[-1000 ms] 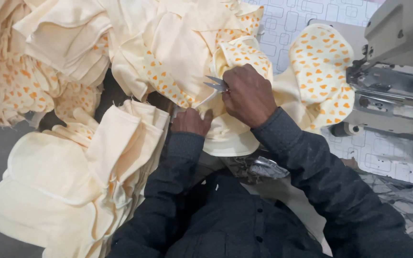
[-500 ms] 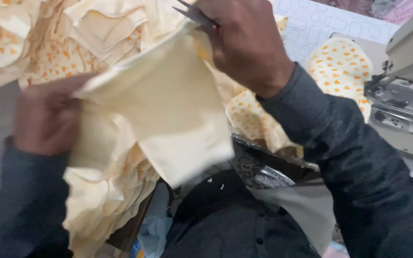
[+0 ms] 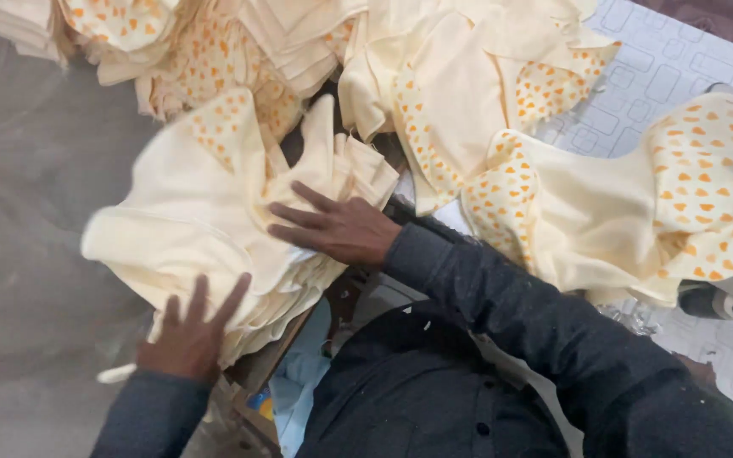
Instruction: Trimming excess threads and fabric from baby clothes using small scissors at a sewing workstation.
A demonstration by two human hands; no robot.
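Pressing both hands flat on a stack of pale yellow cloth pieces.

Biggest in view, the grey worktop (image 3: 36,254) carries heaps of cream garment parts (image 3: 468,110) printed with orange hearts, which spread across the top and right, where one printed piece (image 3: 706,195) lies on a white patterned surface (image 3: 663,68) by a sewing machine (image 3: 723,301) at the right edge. Nearer the person, the stack of plain cloth pieces (image 3: 188,229) sits at centre left, its lower edge hanging over the worktop's corner. The right hand (image 3: 337,227) lies released, fingers spread, on the top piece near the stack's right side. The left hand (image 3: 190,335), also flat with fingers spread, rests on the stack's near edge.
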